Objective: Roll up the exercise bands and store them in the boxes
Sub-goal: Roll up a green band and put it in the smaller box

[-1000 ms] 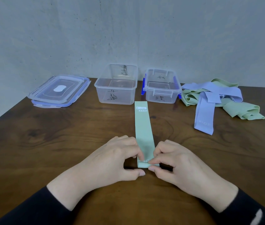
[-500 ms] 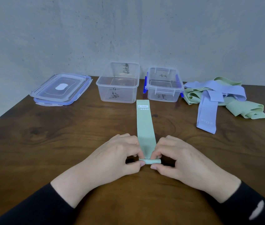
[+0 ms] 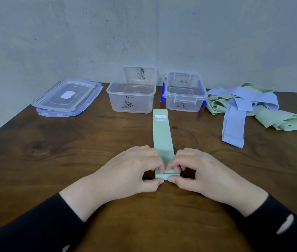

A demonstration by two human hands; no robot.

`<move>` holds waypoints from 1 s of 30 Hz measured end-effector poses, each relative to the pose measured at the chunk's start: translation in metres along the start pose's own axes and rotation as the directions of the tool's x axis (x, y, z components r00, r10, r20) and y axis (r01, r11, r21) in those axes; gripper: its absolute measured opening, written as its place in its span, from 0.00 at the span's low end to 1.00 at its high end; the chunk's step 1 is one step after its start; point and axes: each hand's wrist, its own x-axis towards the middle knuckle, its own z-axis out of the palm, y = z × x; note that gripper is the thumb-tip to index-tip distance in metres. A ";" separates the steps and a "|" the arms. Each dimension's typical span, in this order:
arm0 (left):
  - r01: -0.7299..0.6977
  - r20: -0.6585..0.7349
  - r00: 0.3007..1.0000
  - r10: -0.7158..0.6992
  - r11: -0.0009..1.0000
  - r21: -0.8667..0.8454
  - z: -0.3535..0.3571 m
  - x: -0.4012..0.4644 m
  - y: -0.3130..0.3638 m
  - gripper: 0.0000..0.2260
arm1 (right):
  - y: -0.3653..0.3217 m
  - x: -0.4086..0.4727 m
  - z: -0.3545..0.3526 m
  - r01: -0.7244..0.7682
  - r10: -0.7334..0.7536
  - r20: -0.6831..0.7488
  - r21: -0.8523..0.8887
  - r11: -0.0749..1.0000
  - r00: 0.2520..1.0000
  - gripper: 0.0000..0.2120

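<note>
We have the green band [image 3: 162, 140] lying flat on the table [image 3: 53, 160], stretching straight away from our hands toward the two clear boxes [image 3: 132, 91] beyond our fingertips. Our left hand [image 3: 133, 170] and right hand [image 3: 204, 171] both pinch its near end, thumbs under and fingers curled over the small roll [image 3: 166, 176] between them. We judge the band light, soft and springy, likely to uncoil if we ease off, so the hold belongs at both edges of the roll, pressing evenly to keep it straight. Our fingers hide the roll's ends, so we cannot tell how tight it is. Past our right hand lies a tangled pile of bands [image 3: 253, 108]; how many we cannot make out. The writing on the boxes is unreadable.
</note>
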 end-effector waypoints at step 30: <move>0.077 0.184 0.981 -0.056 0.991 -0.106 -0.014 0.022 -0.015 0.09 | 0.000 0.018 -0.018 -0.175 0.154 0.150 0.136 0.975 0.977 0.05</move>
